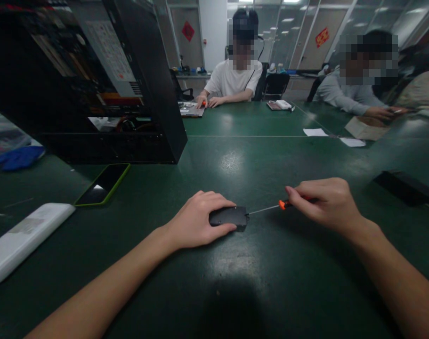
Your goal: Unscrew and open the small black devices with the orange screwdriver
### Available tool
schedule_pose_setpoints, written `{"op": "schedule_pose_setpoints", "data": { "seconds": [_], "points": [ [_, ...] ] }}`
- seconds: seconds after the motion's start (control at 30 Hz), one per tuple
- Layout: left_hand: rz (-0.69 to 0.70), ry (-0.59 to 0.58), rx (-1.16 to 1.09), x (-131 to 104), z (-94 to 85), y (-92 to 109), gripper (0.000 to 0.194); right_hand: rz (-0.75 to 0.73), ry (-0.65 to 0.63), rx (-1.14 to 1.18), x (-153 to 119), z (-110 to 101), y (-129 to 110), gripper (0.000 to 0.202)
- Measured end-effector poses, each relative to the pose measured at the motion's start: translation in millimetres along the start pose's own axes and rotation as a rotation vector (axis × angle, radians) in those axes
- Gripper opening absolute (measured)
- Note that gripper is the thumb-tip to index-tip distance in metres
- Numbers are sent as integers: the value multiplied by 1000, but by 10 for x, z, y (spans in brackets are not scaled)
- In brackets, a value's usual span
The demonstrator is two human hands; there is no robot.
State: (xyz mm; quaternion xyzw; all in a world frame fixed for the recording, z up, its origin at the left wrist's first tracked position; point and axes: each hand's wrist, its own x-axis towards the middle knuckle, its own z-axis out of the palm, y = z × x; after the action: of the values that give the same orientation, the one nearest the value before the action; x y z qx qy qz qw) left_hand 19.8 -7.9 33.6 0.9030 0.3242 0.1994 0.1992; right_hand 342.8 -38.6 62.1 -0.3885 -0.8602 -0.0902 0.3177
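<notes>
On the green table (157, 282) lies a small black rectangular box (229, 216) with small screws on its top face. My left hand (200, 219) is closed around its left end, thumb on the near side and fingers on the far side. My right hand (322, 202) grips a screwdriver (282, 205) with an orange and black handle. The thin metal shaft points left, and its tip meets the right end of the box, near a small dark projecting part. Whether the tip sits in a screw is too small to tell.
An open black computer case (157, 94) stands at the left. Near it lie a phone (103, 185) in a green case, a long white object (30, 238) and a blue glove (18, 157). A black object (407, 187) lies at right. Two people (233, 82) sit across the table.
</notes>
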Motion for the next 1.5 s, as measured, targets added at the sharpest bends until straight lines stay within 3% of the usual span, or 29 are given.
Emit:
{"op": "schedule_pose_setpoints", "data": {
  "seconds": [0.53,0.73,1.03,1.5],
  "points": [
    [-2,-13,14,-11,12,-35,41,9,-12,-23,-18,20,35,40],
    [-29,-9,-23,-11,24,-38,42,18,-329,77,-46,-34,80,33],
    [-3,-83,-26,14,-6,-69,41,144,-675,126,-55,-97,-4,50],
    [-22,-57,23,-20,43,-126,43,342,-784,370,-40,106,128,57]
  ]
}}
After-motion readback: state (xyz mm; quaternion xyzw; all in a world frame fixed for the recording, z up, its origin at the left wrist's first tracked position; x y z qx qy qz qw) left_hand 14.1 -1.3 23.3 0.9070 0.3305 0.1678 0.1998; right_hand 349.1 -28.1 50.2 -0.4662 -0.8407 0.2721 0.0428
